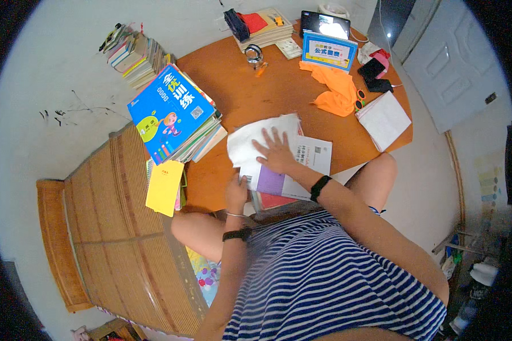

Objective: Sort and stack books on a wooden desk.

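Note:
My right hand (276, 152) lies with its fingers spread, pressed on a white cloth or soft sheet (242, 142); I cannot tell which it is. Its heel rests over a white-and-purple book (307, 176) at the table's near edge. At that book's left edge my left hand (236, 190) is closed, thumb against the cover and fingers partly hidden. Below the book shows part of a reddish book (276, 200).
A tall book stack with a blue cover (170, 111) and a yellow notebook (165, 186) stand left. Farther back are a round clock-like object (254, 55), a tablet (325, 25) and a blue desk card (327, 52). Orange cloth (335, 91) and white sheets (384, 120) lie right.

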Demonstrator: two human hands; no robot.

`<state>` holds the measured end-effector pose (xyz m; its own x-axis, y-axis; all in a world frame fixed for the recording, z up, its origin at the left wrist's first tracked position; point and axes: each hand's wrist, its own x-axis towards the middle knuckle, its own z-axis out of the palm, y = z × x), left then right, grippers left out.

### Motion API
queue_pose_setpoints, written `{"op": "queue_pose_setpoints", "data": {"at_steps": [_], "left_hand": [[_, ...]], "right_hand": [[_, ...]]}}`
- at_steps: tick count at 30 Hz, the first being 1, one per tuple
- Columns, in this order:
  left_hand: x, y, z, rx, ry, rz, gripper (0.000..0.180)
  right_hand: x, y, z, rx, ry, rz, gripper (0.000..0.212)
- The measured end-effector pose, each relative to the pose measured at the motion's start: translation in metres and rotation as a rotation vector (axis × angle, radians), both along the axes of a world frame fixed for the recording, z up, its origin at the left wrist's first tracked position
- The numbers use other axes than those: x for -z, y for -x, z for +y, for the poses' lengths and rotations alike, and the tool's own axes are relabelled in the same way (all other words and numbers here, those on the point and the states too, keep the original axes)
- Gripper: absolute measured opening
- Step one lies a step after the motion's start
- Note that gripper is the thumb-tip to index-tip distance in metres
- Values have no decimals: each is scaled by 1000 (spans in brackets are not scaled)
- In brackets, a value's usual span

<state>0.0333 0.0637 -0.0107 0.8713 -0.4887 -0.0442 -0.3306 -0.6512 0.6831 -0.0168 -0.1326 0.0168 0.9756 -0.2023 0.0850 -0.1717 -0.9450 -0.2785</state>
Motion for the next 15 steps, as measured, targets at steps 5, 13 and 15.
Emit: {"op": "queue_pose_setpoints", "data": {"at_steps": [5,13,15], "left_hand": [[6,-11,4,-229,289,585,27],[33,-38,5,-217,491,284,21],[-3,-36,-18,-171,397,214,21]], "right_hand": [[0,15,34,-214,3,-106,57],[-21,132,7,-485,-31,84,59],[-23,164,-12,-446,-30,127,60]]}}
